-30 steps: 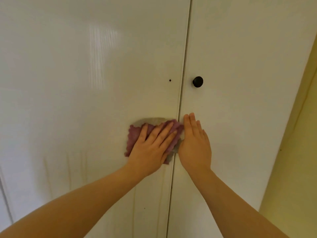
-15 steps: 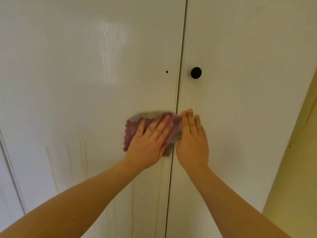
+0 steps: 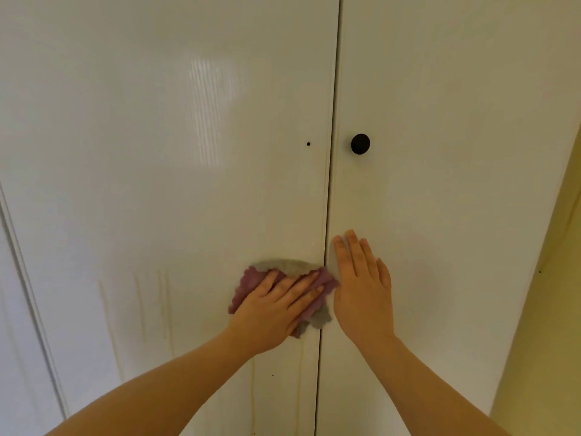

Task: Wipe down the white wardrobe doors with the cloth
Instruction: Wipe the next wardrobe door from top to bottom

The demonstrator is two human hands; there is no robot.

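Two glossy white wardrobe doors fill the view, the left door (image 3: 163, 152) and the right door (image 3: 440, 89), split by a vertical gap. A purple and grey cloth (image 3: 248, 280) lies flat against the left door beside the gap. My left hand (image 3: 273, 309) presses on it with fingers spread, covering most of it. My right hand (image 3: 361, 287) rests flat and bare on the right door, its fingers together, just right of the gap and touching the cloth's edge.
A round black knob (image 3: 360, 143) sits on the right door above my right hand. A small dark hole (image 3: 308, 143) marks the left door. Faint drip streaks (image 3: 151, 303) run down the left door. A yellow wall (image 3: 550, 309) borders the right side.
Both hands and the cloth have slid a little lower on the doors, farther below the knob. The cloth stays under my left hand.
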